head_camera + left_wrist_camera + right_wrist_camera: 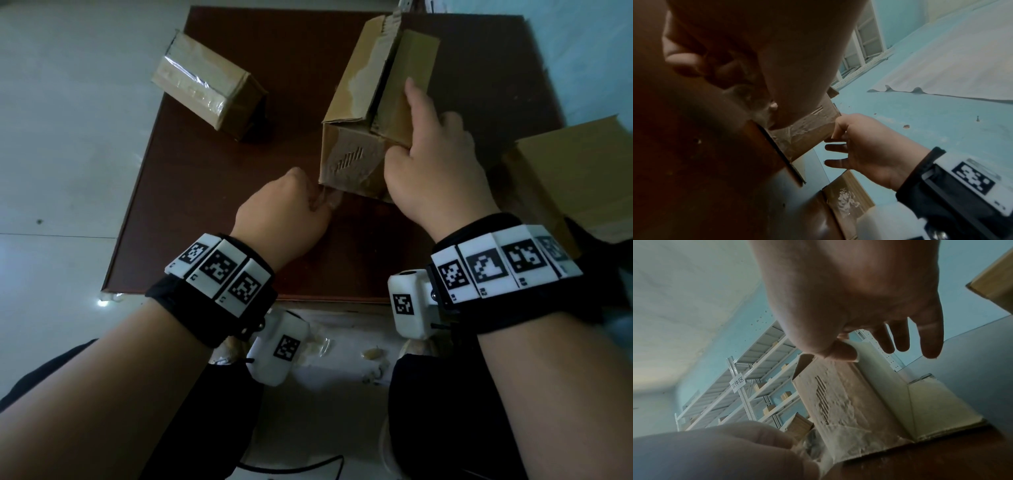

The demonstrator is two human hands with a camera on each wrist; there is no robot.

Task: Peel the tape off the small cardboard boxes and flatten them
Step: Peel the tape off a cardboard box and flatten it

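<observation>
2 boxes on surface point(212, 192): near box point(356, 113) mid-peel, top flaps open, right hand point(435, 164) gripping a flap, left hand point(291, 205) pinching tape point(330, 198); far-left box point(205, 82) untouched, taped. None flattened.

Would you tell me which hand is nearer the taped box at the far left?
Left. The left hand lies below and right of the taped box; the right hand sits farther right.

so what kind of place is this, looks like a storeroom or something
Probably a parcel storeroom or pickup room. White metal shelving along a pale blue wall holds small cardboard boxes and carries a paper sign in Chinese characters. The person works at a low brown table on a tiled floor.
</observation>
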